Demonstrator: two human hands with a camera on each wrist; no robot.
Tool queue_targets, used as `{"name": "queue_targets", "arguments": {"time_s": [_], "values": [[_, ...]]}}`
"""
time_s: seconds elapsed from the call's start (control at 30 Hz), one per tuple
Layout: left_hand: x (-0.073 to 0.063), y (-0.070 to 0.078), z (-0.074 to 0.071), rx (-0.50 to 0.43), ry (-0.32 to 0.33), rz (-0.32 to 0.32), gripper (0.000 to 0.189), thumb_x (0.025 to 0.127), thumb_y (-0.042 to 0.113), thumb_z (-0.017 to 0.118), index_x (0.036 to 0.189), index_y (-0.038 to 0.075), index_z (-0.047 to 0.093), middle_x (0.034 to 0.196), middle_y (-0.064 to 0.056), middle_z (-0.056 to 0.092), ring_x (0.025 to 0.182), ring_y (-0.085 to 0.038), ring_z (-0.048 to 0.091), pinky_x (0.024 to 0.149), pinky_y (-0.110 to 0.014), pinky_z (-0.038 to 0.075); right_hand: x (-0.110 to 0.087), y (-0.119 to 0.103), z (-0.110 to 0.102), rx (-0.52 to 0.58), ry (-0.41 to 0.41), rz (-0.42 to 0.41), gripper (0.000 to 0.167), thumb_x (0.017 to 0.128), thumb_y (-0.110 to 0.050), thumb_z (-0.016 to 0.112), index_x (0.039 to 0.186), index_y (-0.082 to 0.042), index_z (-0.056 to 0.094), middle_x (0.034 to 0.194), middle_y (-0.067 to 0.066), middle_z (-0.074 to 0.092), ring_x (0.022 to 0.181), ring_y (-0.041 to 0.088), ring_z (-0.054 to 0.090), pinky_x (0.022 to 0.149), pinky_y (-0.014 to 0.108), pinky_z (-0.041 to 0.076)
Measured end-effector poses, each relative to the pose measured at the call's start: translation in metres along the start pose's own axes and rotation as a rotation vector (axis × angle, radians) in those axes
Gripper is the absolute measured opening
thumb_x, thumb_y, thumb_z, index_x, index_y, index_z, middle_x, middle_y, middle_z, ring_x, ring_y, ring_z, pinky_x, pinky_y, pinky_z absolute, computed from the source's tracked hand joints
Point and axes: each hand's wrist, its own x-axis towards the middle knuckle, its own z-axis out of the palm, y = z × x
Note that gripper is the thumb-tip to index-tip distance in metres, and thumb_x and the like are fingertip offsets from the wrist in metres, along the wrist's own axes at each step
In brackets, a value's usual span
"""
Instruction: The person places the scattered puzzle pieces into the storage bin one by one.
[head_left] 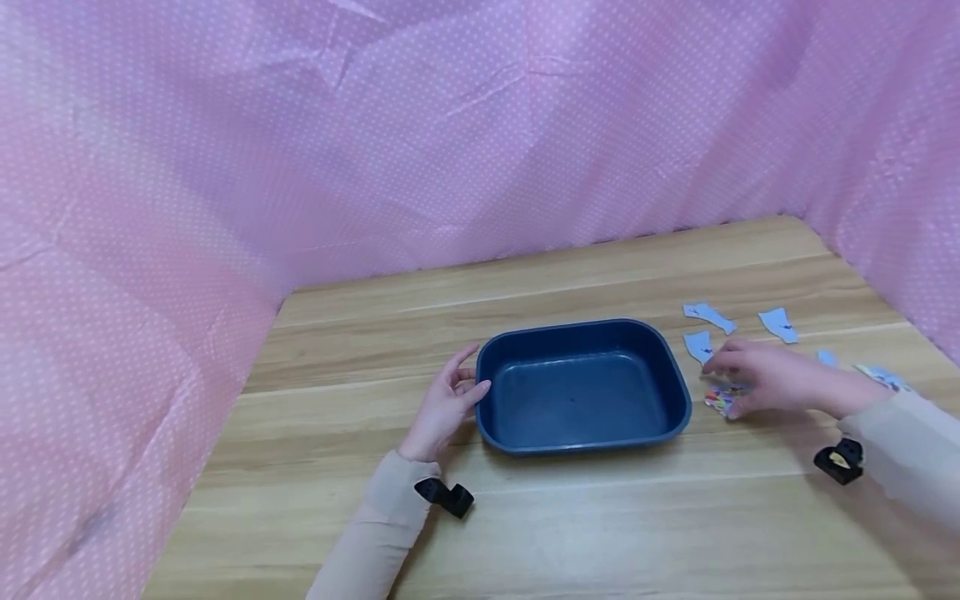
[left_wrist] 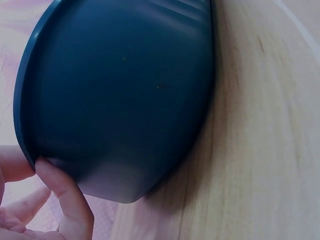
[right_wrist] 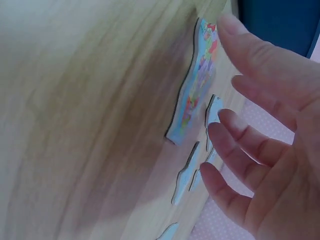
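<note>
A dark blue plastic basin (head_left: 585, 446) stands on the wooden table, its inside bare. At its left end my left hand (head_left: 442, 408) pinches the rim, thumb on the inner side, as the left wrist view shows on the basin wall (left_wrist: 125, 100). To the right of the basin my right hand (head_left: 776, 379) hovers over a colourful puzzle piece (head_left: 718, 402), partly covering it in the head view. In the right wrist view the fingers are spread and loosely bent beside that flat piece (right_wrist: 200, 80), with the thumb near one end and nothing gripped.
Light blue puzzle pieces lie beyond the right hand: a long one (head_left: 709, 315), one near the basin (head_left: 697, 345) and one farther right (head_left: 780, 325). Another printed piece (head_left: 885, 377) sits by the right forearm. Pink dotted cloth (head_left: 450, 167) hangs behind the table (head_left: 337, 358).
</note>
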Motion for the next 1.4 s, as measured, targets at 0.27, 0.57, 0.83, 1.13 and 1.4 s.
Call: {"name": "queue_targets", "arguments": {"time_s": [0.27, 0.57, 0.83, 1.13, 1.4], "values": [[0.002, 0.001, 0.002, -0.019, 0.004, 0.019, 0.059, 0.091, -0.001, 0.058, 0.144, 0.016, 0.039, 0.108, -0.012, 0.049, 0.080, -0.012, 0.057, 0.065, -0.023, 0.051, 0.003, 0.004, 0.005, 0.015, -0.011, -0.006, 0.042, 0.064, -0.020, 0.085, 0.102, -0.011, 0.067, 0.095, -0.005, 0.055, 0.081, 0.006, 0.049, 0.069, 0.026, 0.047], [0.001, 0.000, 0.004, -0.010, 0.002, 0.010, 0.060, 0.091, -0.001, 0.058, 0.145, 0.015, 0.038, 0.112, -0.015, 0.049, 0.083, -0.013, 0.058, 0.067, -0.024, 0.052, 0.002, 0.008, 0.010, 0.025, 0.012, -0.053, 0.035, 0.065, -0.017, 0.084, 0.095, -0.015, 0.067, 0.093, -0.008, 0.056, 0.080, 0.000, 0.048, 0.069, 0.025, 0.047], [-0.004, -0.002, -0.001, 0.008, 0.015, -0.022, 0.058, 0.092, 0.002, 0.058, 0.144, 0.018, 0.039, 0.114, -0.014, 0.048, 0.086, -0.017, 0.057, 0.072, -0.027, 0.053, 0.006, 0.002, 0.013, 0.111, -0.057, -0.038, 0.027, 0.070, -0.013, 0.081, 0.092, -0.016, 0.065, 0.091, -0.009, 0.057, 0.077, 0.000, 0.047, 0.067, 0.024, 0.046], [-0.006, -0.002, -0.001, 0.004, 0.014, -0.015, 0.058, 0.091, 0.002, 0.058, 0.144, 0.018, 0.040, 0.114, -0.014, 0.049, 0.086, -0.016, 0.058, 0.071, -0.027, 0.053, 0.006, 0.001, 0.014, 0.157, -0.082, -0.039, 0.027, 0.071, -0.010, 0.080, 0.091, -0.014, 0.061, 0.083, -0.009, 0.050, 0.073, 0.000, 0.041, 0.062, 0.022, 0.039], [-0.006, -0.001, 0.001, -0.006, 0.017, -0.006, 0.057, 0.092, 0.003, 0.058, 0.144, 0.019, 0.040, 0.116, -0.016, 0.048, 0.085, -0.017, 0.056, 0.070, -0.025, 0.052, 0.004, 0.005, 0.010, 0.151, -0.098, -0.029, 0.031, 0.071, -0.018, 0.081, 0.097, -0.011, 0.065, 0.092, -0.008, 0.058, 0.076, -0.003, 0.042, 0.064, 0.022, 0.042]]}}
